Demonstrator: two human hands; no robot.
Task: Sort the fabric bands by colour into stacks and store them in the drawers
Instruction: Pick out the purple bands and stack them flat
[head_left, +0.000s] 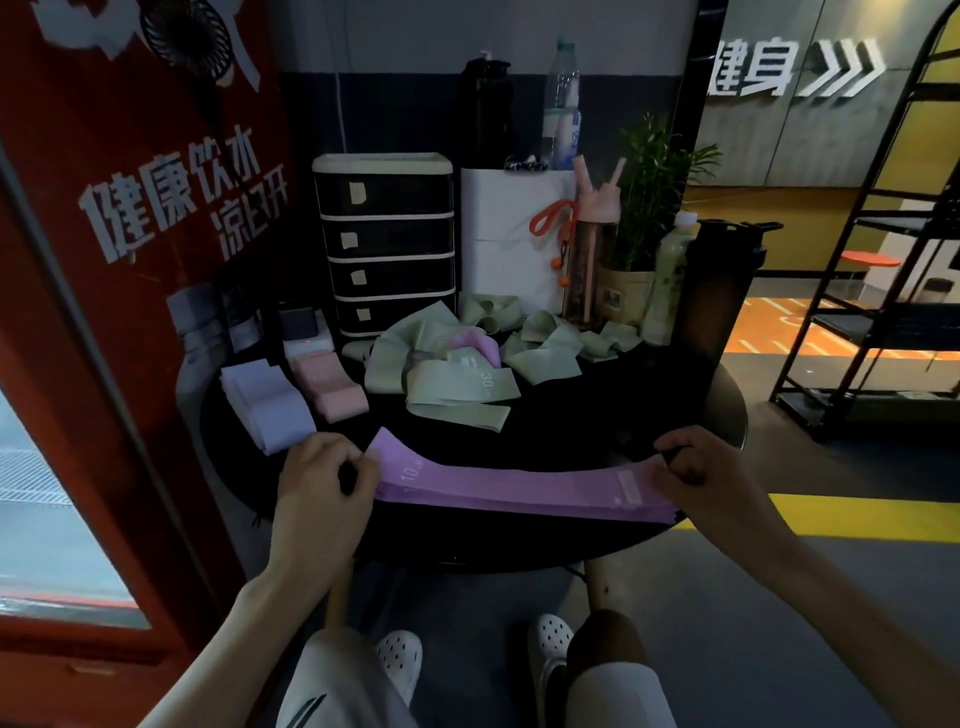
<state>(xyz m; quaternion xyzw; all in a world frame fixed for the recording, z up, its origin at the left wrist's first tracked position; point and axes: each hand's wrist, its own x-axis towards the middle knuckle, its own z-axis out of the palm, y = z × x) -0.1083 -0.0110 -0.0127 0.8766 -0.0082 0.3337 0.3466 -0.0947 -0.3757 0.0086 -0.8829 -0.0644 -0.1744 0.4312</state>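
On near edge of black round table (597, 415), pinching opposite ends of flat purple band stack (519, 488) with left hand (322, 483) and right hand (696, 478), fingers curled close. Soft fabric strips, edges layered. Loose green bands (457, 387) heaped behind.

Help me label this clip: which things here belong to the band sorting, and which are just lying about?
Job: purple bands, held by left hand and right hand; green bands; pink stack; pale stack; drawer unit.
Lying about: pink bottle, potted plant, fan, white box.
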